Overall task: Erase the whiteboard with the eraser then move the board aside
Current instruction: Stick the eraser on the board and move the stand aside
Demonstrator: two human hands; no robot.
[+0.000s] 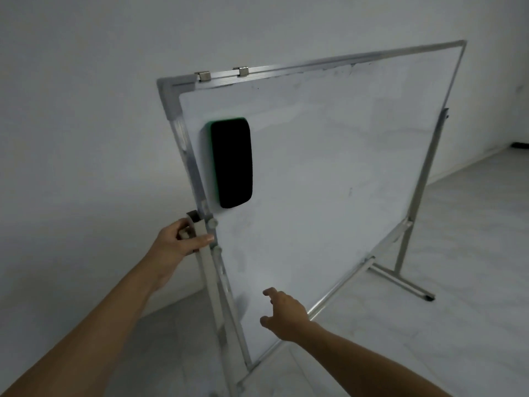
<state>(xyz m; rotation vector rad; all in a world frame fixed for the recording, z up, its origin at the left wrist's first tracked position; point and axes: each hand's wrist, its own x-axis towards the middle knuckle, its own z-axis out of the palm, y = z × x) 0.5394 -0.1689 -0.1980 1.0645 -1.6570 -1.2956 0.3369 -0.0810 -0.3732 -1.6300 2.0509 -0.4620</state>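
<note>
Aluminium-framed whiteboard (329, 181) fills frame centre, wiped nearly clean. Eraser (233, 163) stuck on upper-left surface, likely magnetic, so parked hands-free. Left hand (179, 242) wraps stand upright (200, 229) at left edge, probably for moving. Right hand (282, 313) spread, empty, near bottom rail.

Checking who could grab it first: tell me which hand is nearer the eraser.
Left. The left hand grips the stand's upright just below the eraser; the right hand hovers open farther down, near the whiteboard's bottom edge.
</note>
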